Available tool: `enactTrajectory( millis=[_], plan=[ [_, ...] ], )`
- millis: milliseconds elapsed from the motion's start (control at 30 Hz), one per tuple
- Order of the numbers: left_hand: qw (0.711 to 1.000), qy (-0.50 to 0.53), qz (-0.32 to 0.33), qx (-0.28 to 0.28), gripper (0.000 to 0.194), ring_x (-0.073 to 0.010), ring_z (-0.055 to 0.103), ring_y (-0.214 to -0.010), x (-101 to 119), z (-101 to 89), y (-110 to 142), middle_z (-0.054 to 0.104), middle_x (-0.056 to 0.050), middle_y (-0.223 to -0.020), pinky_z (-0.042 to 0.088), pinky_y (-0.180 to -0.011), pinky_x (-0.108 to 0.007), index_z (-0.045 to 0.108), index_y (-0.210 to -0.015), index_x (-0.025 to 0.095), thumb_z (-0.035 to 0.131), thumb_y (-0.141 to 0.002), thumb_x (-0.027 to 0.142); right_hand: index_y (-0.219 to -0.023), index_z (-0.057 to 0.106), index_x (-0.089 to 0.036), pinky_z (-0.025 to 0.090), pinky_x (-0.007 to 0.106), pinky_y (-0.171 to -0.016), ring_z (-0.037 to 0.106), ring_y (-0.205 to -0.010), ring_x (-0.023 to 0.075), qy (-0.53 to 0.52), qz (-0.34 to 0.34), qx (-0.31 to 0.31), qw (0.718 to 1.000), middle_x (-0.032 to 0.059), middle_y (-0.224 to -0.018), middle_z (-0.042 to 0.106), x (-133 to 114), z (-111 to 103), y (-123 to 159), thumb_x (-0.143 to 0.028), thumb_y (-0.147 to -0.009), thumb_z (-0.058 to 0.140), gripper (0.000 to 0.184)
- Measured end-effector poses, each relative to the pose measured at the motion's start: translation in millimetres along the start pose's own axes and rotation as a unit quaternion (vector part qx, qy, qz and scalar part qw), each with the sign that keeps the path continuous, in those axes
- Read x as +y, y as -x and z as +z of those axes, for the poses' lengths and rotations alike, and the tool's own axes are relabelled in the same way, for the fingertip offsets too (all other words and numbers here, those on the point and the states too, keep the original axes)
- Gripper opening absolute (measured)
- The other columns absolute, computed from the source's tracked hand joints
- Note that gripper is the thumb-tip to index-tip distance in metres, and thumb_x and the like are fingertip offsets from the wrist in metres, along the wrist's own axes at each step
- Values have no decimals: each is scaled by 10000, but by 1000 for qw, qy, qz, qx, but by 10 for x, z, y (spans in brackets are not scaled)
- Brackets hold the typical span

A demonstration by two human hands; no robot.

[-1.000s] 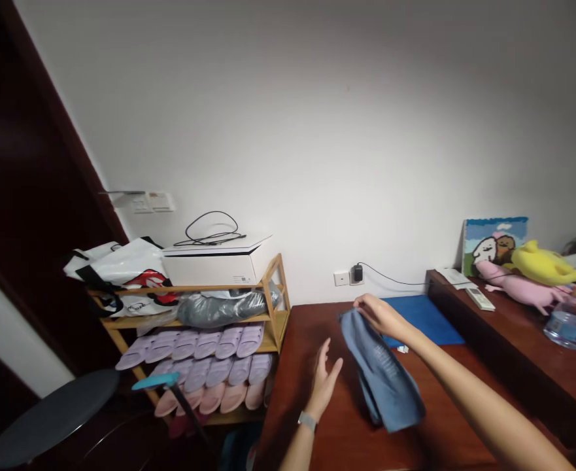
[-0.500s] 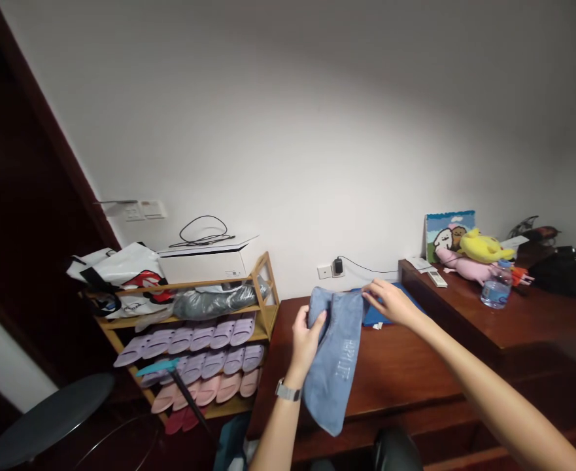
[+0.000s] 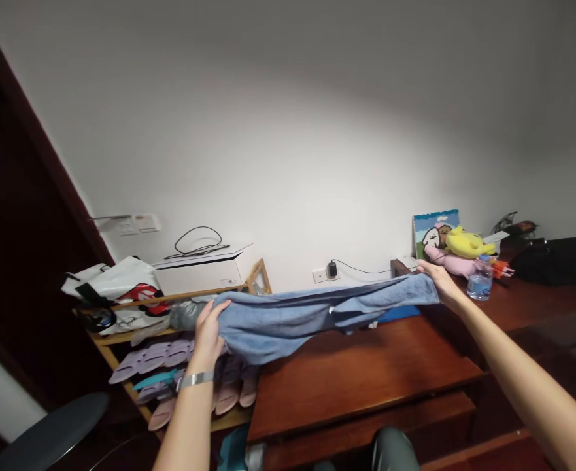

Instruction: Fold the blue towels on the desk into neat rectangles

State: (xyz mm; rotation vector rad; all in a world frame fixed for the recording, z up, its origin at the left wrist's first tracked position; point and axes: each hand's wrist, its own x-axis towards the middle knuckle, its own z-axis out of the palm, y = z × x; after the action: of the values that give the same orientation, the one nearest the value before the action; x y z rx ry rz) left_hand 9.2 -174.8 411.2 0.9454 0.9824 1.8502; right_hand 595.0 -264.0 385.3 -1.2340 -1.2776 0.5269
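Observation:
A blue towel [image 3: 288, 327] is stretched sideways in the air above the wooden desk [image 3: 356, 373]. My left hand [image 3: 210, 330], with a metal-banded watch [image 3: 197, 379] at the wrist, is closed on the towel's left end. At the other end, my right hand [image 3: 437, 281] pinches the towel's upper corner. The cloth sags in loose folds between my hands, with a small white tag [image 3: 331, 310] near its middle. Behind it, part of a flat blue item [image 3: 399, 314] lies on the desk, mostly covered by the towel.
On the left, a wooden rack [image 3: 111, 367] holds purple and pink slippers, bags and a white box [image 3: 199, 273]. A water bottle [image 3: 480, 278], plush toys [image 3: 467, 243] and a picture [image 3: 435, 229] stand at right. A round dark seat [image 3: 52, 432] is at lower left.
My hands have moved apart, left hand leftward and right hand rightward. The towel went from hanging folded to being spread wide, and its printed lettering no longer shows.

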Motion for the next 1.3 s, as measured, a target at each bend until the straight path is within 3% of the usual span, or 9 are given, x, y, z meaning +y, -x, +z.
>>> enactTrajectory(
  millis=[167,267,467,667,833,933,1033,1167,1300],
  plan=[
    [993,-83,-39,-76,494,-227,747,-738,43,-201,-17,785,-28,-823,593,-662,-292,748,-936,175,927,-530,392,-882,644,-220,484,290,-677,591,-762,182,83,-22,-156,984,9,-812,655,-168,-130,173,-712,-587,878,619],
    [989,-118,-27,-87,570,-207,723,-698,39,-366,-71,775,-33,-796,563,-606,-262,759,-916,153,962,-497,482,-1057,711,-218,541,360,-786,659,-870,243,126,-17,-172,977,64,-928,724,-192,-280,235,-800,-594,823,752],
    [993,-108,2,-49,538,-162,671,-705,-56,-538,-167,758,-13,-806,523,-586,-219,770,-831,170,980,-425,453,-953,802,-209,527,361,-864,688,-976,289,237,-10,-194,952,94,-1029,782,-89,-582,265,-837,-727,704,675],
    [988,-156,20,-7,498,-147,609,-635,-229,-673,-244,738,-8,-765,464,-526,-232,773,-791,173,942,-412,449,-981,818,-230,517,339,-920,697,-1008,281,258,2,-213,942,70,-1050,797,-35,-686,352,-820,-778,669,642],
    [968,-238,-34,-73,422,-89,439,-432,-442,-851,-279,553,60,-499,305,-401,-207,724,-703,158,908,-481,467,-893,825,-193,527,346,-824,705,-911,299,265,49,-241,932,112,-958,799,282,-725,396,-864,-705,678,712],
    [953,-265,-87,-120,429,-98,451,-385,-636,-763,-314,542,51,-477,283,-368,-200,640,-643,173,894,-537,501,-812,815,-193,523,345,-778,712,-844,298,300,55,-230,924,110,-881,801,584,-667,297,-846,-680,682,679],
    [963,-223,-108,-103,386,-204,670,-557,-790,-499,-395,703,-53,-657,474,-453,-261,620,-729,178,866,-614,452,-768,801,-217,529,360,-782,724,-838,309,339,35,-167,925,105,-867,806,753,-553,117,-807,-679,672,611],
    [989,-140,-27,-44,269,-208,705,-705,-767,-154,-521,678,-17,-703,580,-688,-333,558,-811,200,739,-747,388,-842,798,-223,543,390,-843,730,-915,328,308,-1,-62,949,114,-954,811,666,-478,-69,-795,-732,633,606],
    [995,-67,73,20,321,-129,620,-674,-560,-171,-459,595,61,-746,536,-710,-270,510,-847,241,729,-724,441,-954,790,-212,539,416,-934,717,-971,323,225,-31,-13,974,116,-1046,798,433,-560,51,-790,-759,661,623]
  ],
)
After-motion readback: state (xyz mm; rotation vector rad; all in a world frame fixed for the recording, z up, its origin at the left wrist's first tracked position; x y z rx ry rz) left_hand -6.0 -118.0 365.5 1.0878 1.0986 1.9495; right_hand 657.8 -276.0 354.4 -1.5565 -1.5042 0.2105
